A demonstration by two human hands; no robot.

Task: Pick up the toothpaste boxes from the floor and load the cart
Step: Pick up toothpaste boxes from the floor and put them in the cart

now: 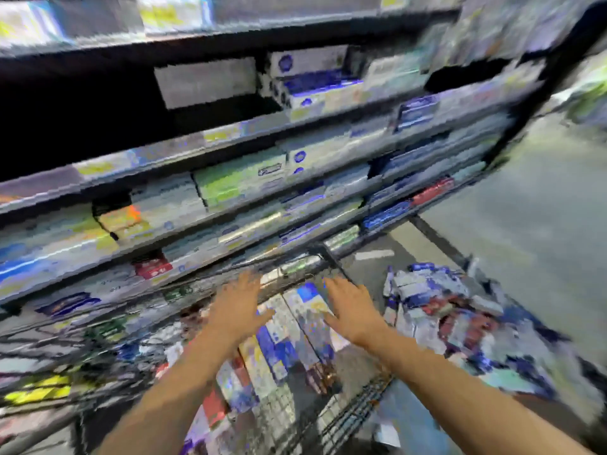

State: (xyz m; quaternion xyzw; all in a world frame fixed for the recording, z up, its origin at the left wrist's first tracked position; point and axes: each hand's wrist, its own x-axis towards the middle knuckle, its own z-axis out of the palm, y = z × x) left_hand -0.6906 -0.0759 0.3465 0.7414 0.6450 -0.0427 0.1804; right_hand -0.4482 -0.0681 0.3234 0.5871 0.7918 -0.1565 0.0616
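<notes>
Long, narrow toothpaste boxes [289, 343] lie flat in a wire cart [345, 418], side by side, their long axes running from the near edge of the cart away toward the shelves. The picture is heavily blurred, so print and exact count cannot be read. Both hands hang just above these boxes, palms down. The left hand [236, 310] has its fingers spread wide and holds nothing; whether it touches the boxes below cannot be told. The right hand [351, 310] is also spread flat with fingers wide, gripping nothing, over the far end of a box with a blue patch. Bare forearms reach in from the bottom of the frame.

To the right of the cart, on the grey floor [542, 224], sits a loose heap of more boxes [453, 316] in blue, white and red, lying at mixed angles, just beside the cart's right edge. Beyond the cart, store shelves [230, 198] run across the view on a slant, stocked with rows of boxed goods lying lengthwise along the shelf fronts. The cart's far wire rim stands between the hands and the lowest shelf.
</notes>
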